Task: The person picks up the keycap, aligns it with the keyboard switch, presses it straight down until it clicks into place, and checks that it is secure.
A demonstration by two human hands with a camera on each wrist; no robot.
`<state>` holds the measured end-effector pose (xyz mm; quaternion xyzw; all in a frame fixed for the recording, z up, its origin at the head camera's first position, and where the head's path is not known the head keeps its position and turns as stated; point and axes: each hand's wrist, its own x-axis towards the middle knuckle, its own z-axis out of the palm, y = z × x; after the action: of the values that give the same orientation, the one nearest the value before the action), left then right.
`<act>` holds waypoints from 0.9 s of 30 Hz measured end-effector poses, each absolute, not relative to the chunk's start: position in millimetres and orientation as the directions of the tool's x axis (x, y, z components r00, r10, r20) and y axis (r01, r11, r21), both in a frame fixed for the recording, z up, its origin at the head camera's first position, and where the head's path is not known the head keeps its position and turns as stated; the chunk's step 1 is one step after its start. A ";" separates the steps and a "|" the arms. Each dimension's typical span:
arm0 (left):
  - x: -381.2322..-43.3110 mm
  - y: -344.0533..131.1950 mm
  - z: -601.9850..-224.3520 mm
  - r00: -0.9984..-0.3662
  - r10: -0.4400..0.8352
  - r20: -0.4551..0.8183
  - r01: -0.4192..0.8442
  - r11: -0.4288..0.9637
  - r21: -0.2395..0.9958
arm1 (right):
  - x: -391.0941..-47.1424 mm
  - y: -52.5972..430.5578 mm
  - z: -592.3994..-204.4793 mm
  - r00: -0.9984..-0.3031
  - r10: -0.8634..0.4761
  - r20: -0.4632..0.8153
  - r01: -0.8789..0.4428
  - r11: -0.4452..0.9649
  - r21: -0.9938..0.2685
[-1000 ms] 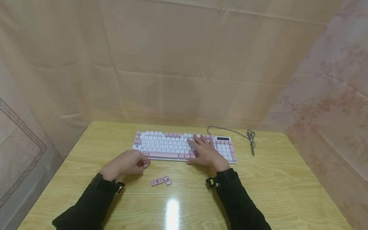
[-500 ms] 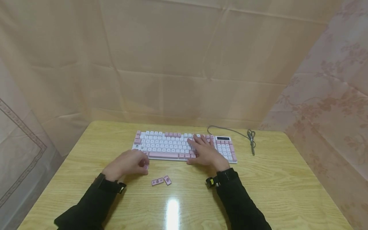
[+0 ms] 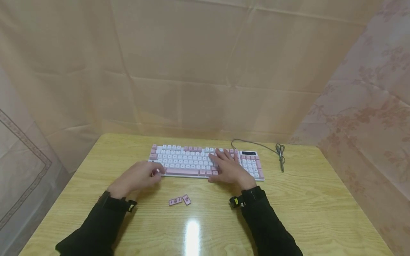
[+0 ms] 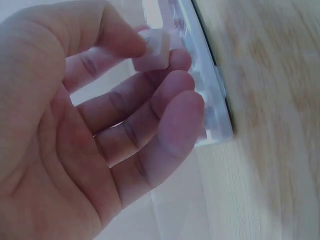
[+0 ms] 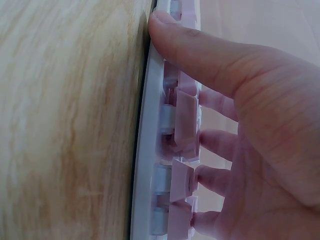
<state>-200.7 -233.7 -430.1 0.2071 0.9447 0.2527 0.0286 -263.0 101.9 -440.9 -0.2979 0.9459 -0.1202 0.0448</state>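
Observation:
A white and pink keyboard [image 3: 182, 164] lies on the table. At its front left corner my left hand [image 3: 137, 177] pinches a small pale pink keycap [image 4: 156, 52] between thumb and forefinger. The other fingers curl loosely below, close to the keyboard's edge in the left wrist view. My right hand [image 3: 229, 170] rests with spread fingers on the keys right of the middle, its thumb at the front edge. Pink keys [image 5: 186, 120] on visible stems show beside that thumb. In front of the keyboard lie a longer pink keycap [image 3: 175, 201] and a shorter pink keycap [image 3: 186, 200].
A grey cable [image 3: 256, 144] runs from the keyboard's back to a tied bundle [image 3: 280, 153] at the right. The wooden table [image 3: 304, 199] ends at a beige cloth [image 3: 192, 89] behind. Patterned cloths hang at both sides.
My left hand first turned the keycap just in front of the keyboard, then moved slightly back and up to its front left corner. The right hand has stayed in place.

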 end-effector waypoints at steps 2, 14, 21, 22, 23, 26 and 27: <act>-202.1 -236.9 -430.3 -0.919 0.388 0.067 0.368 0.789 0.492 | -263.0 102.1 -441.0 -0.817 -0.576 -0.015 -0.554 0.792 -0.256; -205.2 -250.0 -429.4 -0.911 0.377 0.166 0.411 0.803 0.432 | -262.2 101.9 -439.2 -0.815 -0.579 -0.013 -0.555 0.787 -0.268; -207.0 -251.5 -430.3 -0.904 0.377 0.199 0.426 0.807 0.408 | -261.7 101.6 -438.5 -0.817 -0.576 -0.017 -0.550 0.789 -0.272; -207.7 -251.6 -431.2 -0.899 0.384 0.210 0.437 0.806 0.399 | -261.7 101.6 -438.6 -0.818 -0.576 -0.017 -0.550 0.789 -0.274; -208.6 -251.7 -432.5 -0.894 0.391 0.220 0.448 0.804 0.391 | -261.7 101.5 -438.7 -0.817 -0.576 -0.017 -0.549 0.788 -0.278; -211.3 -252.2 -436.6 -0.880 0.409 0.241 0.473 0.797 0.375 | -261.6 101.4 -438.9 -0.818 -0.575 -0.019 -0.547 0.788 -0.281; -212.1 -252.2 -437.6 -0.879 0.410 0.242 0.475 0.799 0.369 | -261.6 101.5 -439.0 -0.819 -0.574 -0.020 -0.546 0.789 -0.280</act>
<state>-212.1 -252.2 -437.6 0.2340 0.9455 0.2138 -0.0752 -261.6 101.5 -439.0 -0.2966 0.9444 -0.1320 0.0523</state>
